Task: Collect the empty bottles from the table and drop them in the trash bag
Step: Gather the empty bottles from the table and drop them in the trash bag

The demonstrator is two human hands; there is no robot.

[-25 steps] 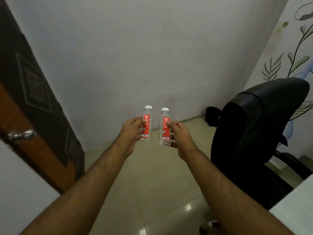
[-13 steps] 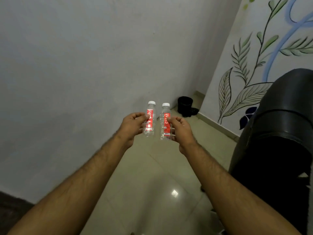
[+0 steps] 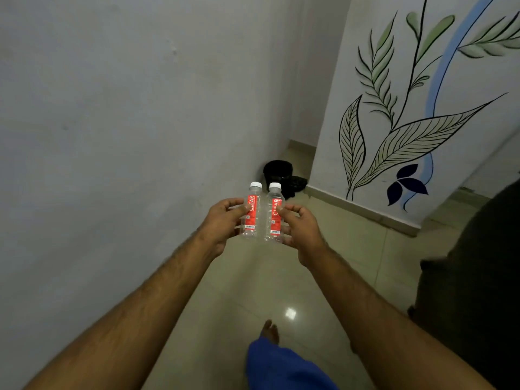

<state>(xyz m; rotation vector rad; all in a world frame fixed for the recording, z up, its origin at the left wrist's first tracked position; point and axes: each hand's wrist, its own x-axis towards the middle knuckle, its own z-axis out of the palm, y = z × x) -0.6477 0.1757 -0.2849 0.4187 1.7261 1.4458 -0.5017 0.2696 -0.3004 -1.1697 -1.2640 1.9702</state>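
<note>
The fingers of the left hand (image 3: 222,220) are curled around the left bottle (image 3: 252,211), with the thumb pressed on the front of its red label and the other fingers behind it. The fingers of the right hand (image 3: 301,229) hold the right bottle (image 3: 274,213) in the same way: the thumb lies on the label, the index finger is bent just beside the bottle's shoulder, and the other fingers go behind the body.

Both bottles are small and made of clear plastic, and each has a white cap that is screwed on. Each one carries a narrow red label that runs down the body, with the white word "CLEAR" and a small barcode at the lower end. The plastic is transparent and no liquid shows in them. They stand upright, side by side and very close, maybe touching; I cannot tell. They are in the air above the floor (image 3: 247,280), in front of the person, with both forearms stretched forward.

Beyond the bottles, in the corner of the floor where the grey wall (image 3: 140,108) meets the painted wall (image 3: 394,114), stands a black bin (image 3: 277,171) with a black bag (image 3: 295,182) beside it. A bare foot (image 3: 270,332) and a blue trouser leg (image 3: 281,367) are near the bottom edge. A dark chair (image 3: 478,291) is at the right.
</note>
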